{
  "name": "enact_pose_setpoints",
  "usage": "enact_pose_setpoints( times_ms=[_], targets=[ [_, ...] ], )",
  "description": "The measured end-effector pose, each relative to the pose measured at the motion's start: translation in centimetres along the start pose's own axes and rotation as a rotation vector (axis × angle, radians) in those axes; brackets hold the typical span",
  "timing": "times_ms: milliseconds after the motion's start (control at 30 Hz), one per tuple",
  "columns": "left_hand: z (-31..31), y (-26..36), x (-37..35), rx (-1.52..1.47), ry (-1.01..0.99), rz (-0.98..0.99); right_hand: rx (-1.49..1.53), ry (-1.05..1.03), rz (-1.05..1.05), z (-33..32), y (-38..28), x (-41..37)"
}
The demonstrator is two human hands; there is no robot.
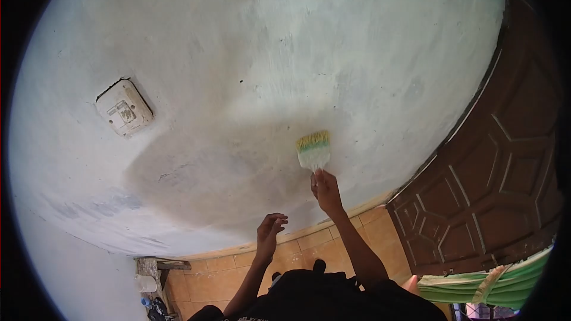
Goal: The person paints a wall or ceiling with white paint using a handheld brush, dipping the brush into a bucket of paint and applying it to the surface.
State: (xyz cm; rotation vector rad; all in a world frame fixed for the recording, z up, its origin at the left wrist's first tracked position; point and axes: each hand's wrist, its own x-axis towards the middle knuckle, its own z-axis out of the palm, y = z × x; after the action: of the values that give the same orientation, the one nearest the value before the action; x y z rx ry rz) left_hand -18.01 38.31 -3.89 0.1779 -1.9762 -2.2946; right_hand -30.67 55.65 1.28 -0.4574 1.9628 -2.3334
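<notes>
My closed right hand point(326, 191) holds the brush point(314, 153) bristles-up, right of the switch point(126, 107); my half-curled left hand point(269, 235) is empty.

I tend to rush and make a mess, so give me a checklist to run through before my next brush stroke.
1. White brush with yellow-and-green bristles gripped in right hand: ok.
2. Left hand apart from the brush: ok.
3. Square, off-white plastic wall fitting masked: not ok, uncovered.
4. Brown panelled door apart from the brush: ok.
5. Bristles freshly loaded: cannot tell.
6. Pale wall evenly coloured: not ok, darker patches show.
</notes>
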Motion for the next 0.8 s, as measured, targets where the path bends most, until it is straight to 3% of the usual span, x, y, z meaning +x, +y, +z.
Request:
enact_pose_setpoints(
  times_ms=[100,167,233,300,433,567,633,667,733,800],
  targets=[
    [1.0,-0.6,-0.6,0.015,0.058,-0.045,-0.247,-0.005,-0.007,-1.8,12.5,-2.1],
    [1.4,-0.9,-1.2,0.003,0.072,-0.068,-0.21,0.023,0.134,-1.9,13.8,-4.3],
    [1.5,-1.1,-1.2,0.006,0.08,-0.066,0.081,0.078,0.385,-0.6,7.0,-6.9],
    [1.0,-1.1,-0.8,0.026,0.079,-0.041,0.091,0.06,0.099,-1.4,4.0,-4.8],
    [1.6,1.3,1.1,0.078,0.068,0.05,0.079,0.023,-0.012,-2.8,-4.6,1.3],
    [3.0,2.3,1.6,0.086,0.066,0.094,-0.114,-0.008,-0.116,-4.8,3.1,1.6],
    [3.5,2.0,1.1,0.07,0.07,0.085,-0.12,-0.02,0.007,-5.5,8.9,-1.6],
    [3.8,1.8,0.8,0.06,0.066,0.079,-0.054,-0.03,0.164,-5.3,9.8,-3.9],
    [3.7,1.5,0.7,0.058,0.069,0.072,0.014,-0.025,0.271,-4.8,9.3,-6.3],
    [3.4,0.9,0.7,0.069,0.084,0.067,0.021,-0.069,0.143,-4.8,5.8,-5.0]
  ],
)
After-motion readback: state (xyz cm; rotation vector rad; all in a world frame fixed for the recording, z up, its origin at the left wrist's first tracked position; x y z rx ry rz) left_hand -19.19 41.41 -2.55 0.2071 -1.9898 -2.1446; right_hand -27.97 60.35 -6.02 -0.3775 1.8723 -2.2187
